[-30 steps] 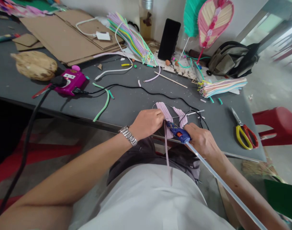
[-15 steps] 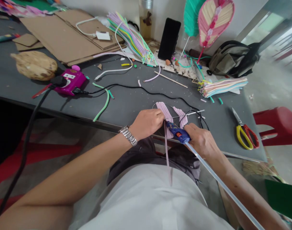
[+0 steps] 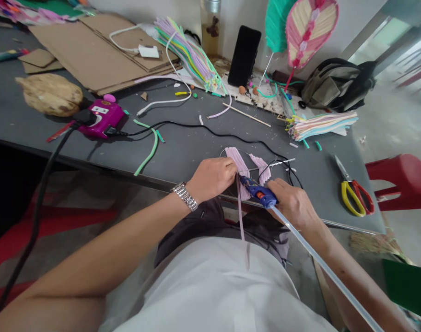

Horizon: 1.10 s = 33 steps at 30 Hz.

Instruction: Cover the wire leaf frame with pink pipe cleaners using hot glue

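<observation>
My right hand [image 3: 289,198] is wrapped round a blue glue gun [image 3: 260,192], and a long clear glue stick [image 3: 321,258] runs out of its back. The gun's nozzle points left, close to the fingertips of my left hand [image 3: 215,176]. Those fingers are pinched at the edge of a piece made of pink strips [image 3: 238,161] on a thin wire frame; a loose pink strip [image 3: 241,212] hangs down from there over my lap. Beside it is a second group of pink strips [image 3: 260,168], crossed by a thin silvery rod [image 3: 283,162]. The exact grip of my left fingertips is partly hidden.
Scissors [image 3: 356,196] lie at the table's right end. A black cord [image 3: 210,131] runs from the purple power socket [image 3: 103,117] towards my right hand. Farther back are bundles of pastel strips [image 3: 193,57], a phone [image 3: 244,56], cardboard [image 3: 89,50] and a bag [image 3: 338,85].
My right hand and the glue gun have shifted slightly to the right and down. My left hand and the pink strips are almost unmoved.
</observation>
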Tool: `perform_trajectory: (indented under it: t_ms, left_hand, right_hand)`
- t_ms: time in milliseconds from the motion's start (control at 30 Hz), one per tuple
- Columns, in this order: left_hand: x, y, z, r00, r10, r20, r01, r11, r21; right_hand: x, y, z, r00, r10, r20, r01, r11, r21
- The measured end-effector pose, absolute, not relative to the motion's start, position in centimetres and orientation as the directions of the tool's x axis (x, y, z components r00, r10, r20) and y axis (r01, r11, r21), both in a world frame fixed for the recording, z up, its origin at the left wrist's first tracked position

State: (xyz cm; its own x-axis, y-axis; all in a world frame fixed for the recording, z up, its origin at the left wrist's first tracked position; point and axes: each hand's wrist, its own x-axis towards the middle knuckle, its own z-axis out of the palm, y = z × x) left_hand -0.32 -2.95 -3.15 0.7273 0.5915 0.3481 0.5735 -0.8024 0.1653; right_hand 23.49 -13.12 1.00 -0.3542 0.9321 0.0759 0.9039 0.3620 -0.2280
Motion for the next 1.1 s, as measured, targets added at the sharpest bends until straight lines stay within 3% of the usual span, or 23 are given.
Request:
perform_trajectory:
  t_ms: [167, 467, 633, 900, 1100]
  left_hand:
    - [-0.5, -3.0, -3.4, 0.712, 0.596, 0.371, 0.567, -0.8, 0.196]
    - [-0.4, -2.9, -3.8, 0.683, 0.616, 0.393, 0.564, -0.786, 0.253]
    - [-0.4, -2.8, -4.1, 0.654, 0.624, 0.428, 0.557, -0.78, 0.286]
    - [-0.5, -2.8, -4.1, 0.632, 0.634, 0.445, 0.551, -0.772, 0.317]
    - [-0.5, -2.8, -4.1, 0.626, 0.653, 0.427, 0.562, -0.757, 0.333]
  right_hand:
    - [25.4, -13.9, 0.7, -0.304, 0.933, 0.19, 0.844, 0.357, -0.4]
    - [32.6, -16.4, -0.5, 0.002, 0.927, 0.374, 0.959, 0.104, -0.264]
    - [35.6, -17.0, -1.6, 0.127, 0.878, 0.461, 0.964, 0.0, -0.265]
    - [40.9, -17.5, -4.1, 0.236, 0.899, 0.369, 0.94, -0.116, -0.321]
    - [42.6, -17.2, -4.7, 0.224, 0.906, 0.358, 0.937, -0.099, -0.334]
